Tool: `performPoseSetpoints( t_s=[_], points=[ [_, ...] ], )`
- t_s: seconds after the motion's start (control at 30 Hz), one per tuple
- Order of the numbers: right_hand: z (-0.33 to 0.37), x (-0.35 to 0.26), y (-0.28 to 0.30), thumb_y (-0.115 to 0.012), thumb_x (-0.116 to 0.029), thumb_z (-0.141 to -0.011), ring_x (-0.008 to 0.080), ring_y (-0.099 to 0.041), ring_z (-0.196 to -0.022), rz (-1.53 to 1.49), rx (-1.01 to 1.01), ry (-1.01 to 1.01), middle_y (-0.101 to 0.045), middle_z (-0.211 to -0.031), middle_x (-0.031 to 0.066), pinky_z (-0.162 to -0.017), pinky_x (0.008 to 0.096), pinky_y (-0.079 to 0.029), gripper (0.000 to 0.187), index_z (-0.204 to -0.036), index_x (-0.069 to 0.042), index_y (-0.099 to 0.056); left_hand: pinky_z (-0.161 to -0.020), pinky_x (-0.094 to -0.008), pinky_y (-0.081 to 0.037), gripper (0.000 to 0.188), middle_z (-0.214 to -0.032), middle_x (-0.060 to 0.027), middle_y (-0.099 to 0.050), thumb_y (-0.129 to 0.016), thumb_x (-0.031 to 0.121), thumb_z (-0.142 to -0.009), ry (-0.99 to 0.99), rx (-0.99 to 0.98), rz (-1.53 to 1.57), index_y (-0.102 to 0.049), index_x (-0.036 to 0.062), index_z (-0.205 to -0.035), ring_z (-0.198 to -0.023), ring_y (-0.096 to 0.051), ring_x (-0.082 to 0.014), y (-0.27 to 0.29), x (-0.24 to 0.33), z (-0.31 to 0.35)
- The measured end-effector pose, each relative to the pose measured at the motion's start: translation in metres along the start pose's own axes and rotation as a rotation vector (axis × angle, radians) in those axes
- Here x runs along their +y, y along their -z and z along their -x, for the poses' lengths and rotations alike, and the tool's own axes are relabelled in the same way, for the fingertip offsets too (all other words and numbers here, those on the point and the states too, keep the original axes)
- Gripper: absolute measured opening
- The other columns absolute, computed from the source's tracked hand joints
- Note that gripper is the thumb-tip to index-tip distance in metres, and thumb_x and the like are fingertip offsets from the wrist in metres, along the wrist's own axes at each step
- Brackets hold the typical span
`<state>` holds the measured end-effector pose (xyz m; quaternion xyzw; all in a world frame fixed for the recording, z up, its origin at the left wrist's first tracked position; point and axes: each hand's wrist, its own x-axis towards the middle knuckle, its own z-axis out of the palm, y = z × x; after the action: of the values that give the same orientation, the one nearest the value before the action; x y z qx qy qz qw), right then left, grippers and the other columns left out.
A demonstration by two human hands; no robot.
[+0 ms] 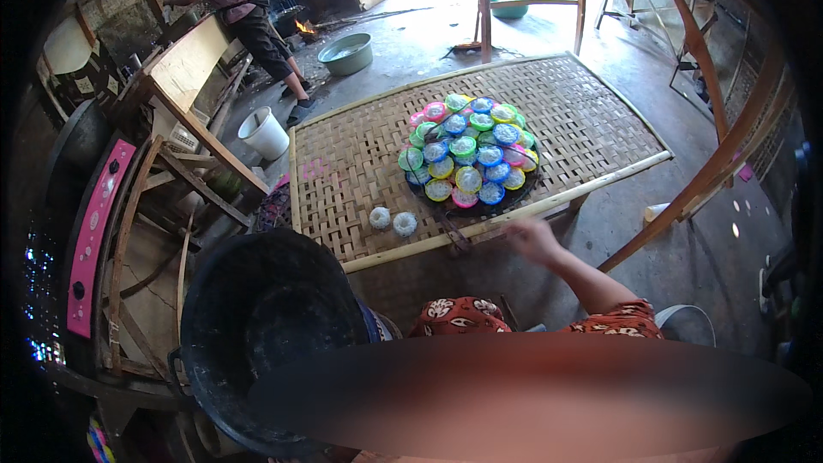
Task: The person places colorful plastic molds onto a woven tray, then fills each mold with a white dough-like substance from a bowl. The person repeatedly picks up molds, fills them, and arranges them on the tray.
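Dim room with a woven desk (351, 159) at centre. On it, near the front edge, a dark round tray (473, 208) heaped with colourful filled cups (468, 178); two white rings (405, 224) to the left. Right hand (535, 243) near that edge, fingers apparently curled, too blurred to tell whether gripping anything; left hand out of view. Probably best to reach from above, touching rims lightly, without jostling neighbours.

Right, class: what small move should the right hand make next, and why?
Probably reach forward to the pink cup at the pile's near edge: the right hand is close by, with nothing clearly visible in it, and two white lumps already lie outside the cups on the woven table.
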<state>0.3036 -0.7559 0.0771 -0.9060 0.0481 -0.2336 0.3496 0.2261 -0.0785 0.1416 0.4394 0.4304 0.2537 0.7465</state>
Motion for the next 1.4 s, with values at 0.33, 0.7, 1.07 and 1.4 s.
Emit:
performPoseSetpoints(
  t_s=[0.33,0.7,1.07,1.4],
  points=[
    [-0.104,0.097,-0.002,-0.060,-0.018,-0.078,0.0174,-0.053,-0.073,-0.939,0.554,-1.363,-0.052,-0.081,0.0050,-0.053,0.0357,-0.047,0.019,-0.095,-0.012,-0.053,-0.099,-0.0437,-0.033,0.069,-0.139,-0.0183,-0.032,-0.035,0.050,-0.091,0.133,-0.038,0.243,-0.013,0.0099,-0.143,-0.124,-0.036,-0.0335,0.025,-0.024,-0.028],
    [-0.174,0.027,0.017,-0.058,-0.001,-0.080,0.0269,-0.062,-0.078,-1.327,0.708,-0.619,-0.055,-0.099,0.0129,-0.062,0.0466,-0.055,0.036,-0.111,-0.009,-0.042,-0.096,-0.0430,-0.038,0.065,-0.138,-0.0187,-0.036,-0.033,0.042,-0.093,0.145,-0.187,0.417,-0.007,0.0109,-0.145,-0.117,-0.046,-0.0334,0.039,-0.032,-0.046],
    [-0.187,0.012,0.088,-0.051,0.001,-0.076,0.0174,-0.059,-0.057,-1.153,0.838,-0.281,-0.055,-0.080,0.0077,-0.045,0.0294,-0.053,0.021,-0.097,0.000,-0.046,-0.088,-0.0414,-0.043,0.063,-0.136,-0.0200,-0.039,-0.036,0.040,-0.093,0.131,-0.156,0.476,-0.012,0.0141,-0.144,-0.102,-0.053,-0.0321,0.064,-0.029,-0.042],
    [-0.192,-0.024,0.171,-0.051,-0.008,-0.082,0.0183,-0.055,-0.046,-0.721,0.837,-0.337,-0.052,-0.068,0.0095,-0.038,0.0333,-0.053,0.017,-0.090,0.005,-0.044,-0.089,-0.0337,-0.047,0.060,-0.119,-0.0165,-0.052,-0.052,0.037,-0.088,0.125,-0.150,0.497,-0.032,0.0030,-0.132,-0.107,-0.053,-0.0252,0.043,-0.026,-0.025]
  ],
)
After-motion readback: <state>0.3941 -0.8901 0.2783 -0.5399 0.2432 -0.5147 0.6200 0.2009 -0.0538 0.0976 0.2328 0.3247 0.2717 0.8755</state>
